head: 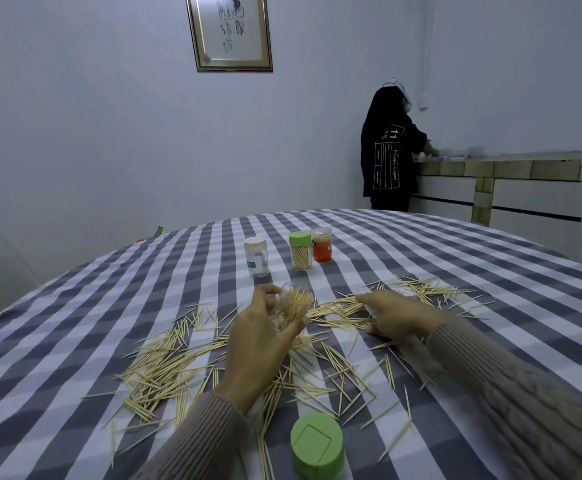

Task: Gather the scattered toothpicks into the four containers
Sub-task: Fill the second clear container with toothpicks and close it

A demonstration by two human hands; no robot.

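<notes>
While the left hand (258, 332) wraps its grip around a clear open container (291, 304), tilted and partly filled with toothpicks, the right hand (391, 315) rests on the desk (490, 258) just beside that grip, fingers bent over a loose bundle of toothpicks (334, 310); I cannot tell whether it pinches any. More scattered toothpicks (164, 368) lie below and to the outer side of the left grip, and others fan out beyond the right one. They look very light, stiff and thin, sharp at the tips, and likely to roll or slip on the checked cloth, so sweeping them parallel and pinching a bunch at mid-length seems safest. A green lid (317, 445) sits nearest the wrists; three capped containers (303, 249) stand well beyond both grips.
</notes>
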